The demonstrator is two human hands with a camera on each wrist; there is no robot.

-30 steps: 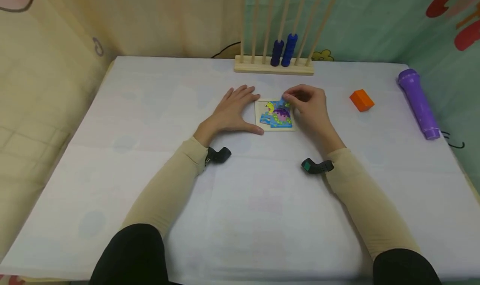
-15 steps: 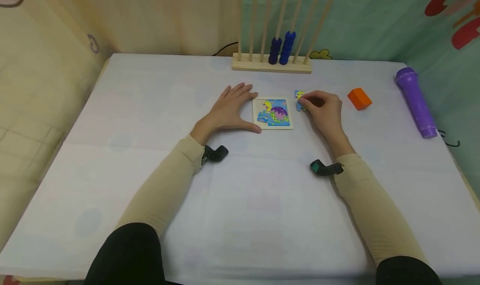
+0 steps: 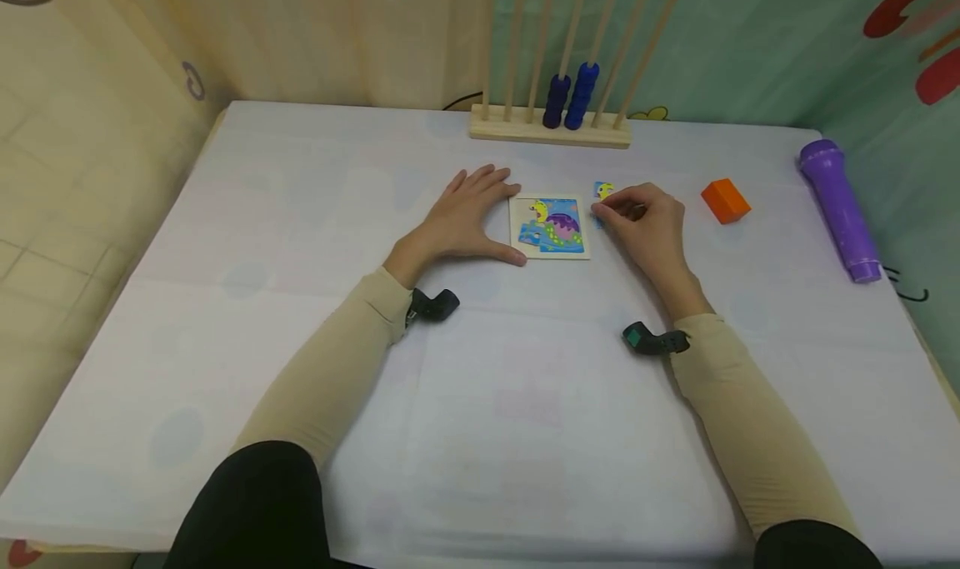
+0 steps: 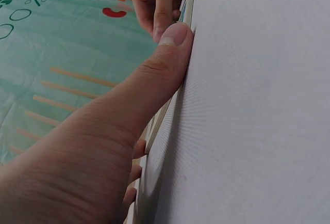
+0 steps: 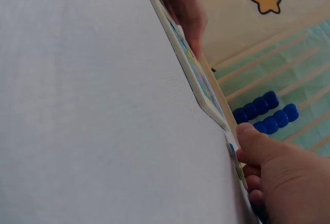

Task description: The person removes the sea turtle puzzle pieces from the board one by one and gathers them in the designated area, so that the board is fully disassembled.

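Observation:
A small wooden-framed puzzle board [image 3: 566,257] bearing a picture of a yellow and purple dinosaur lies on the table. My left hand [image 3: 465,221] is spread along its left side, the index finger at the upper corner and the thumb at the lower one. My right hand [image 3: 647,226] is just right of the board, thumb and fingers pinching at a puzzle piece [image 3: 599,224] that they mostly cover. Beyond those fingertips shows another puzzle piece [image 3: 603,190] with yellow on blue. In the right wrist view, thin pieces [image 5: 236,163] appear edge-on by the right fingers.
At the back stands a wooden peg rack [image 3: 551,134] with dark blue beads [image 3: 582,96] on two rods. An orange block [image 3: 725,201] lies to the right of my right hand. A purple flashlight-like tube [image 3: 840,211] lies near the right table edge.
My right hand has let go of the blue piece, now set in the board's upper right, and moved right to the loose pieces. The left hand keeps its place at the board.

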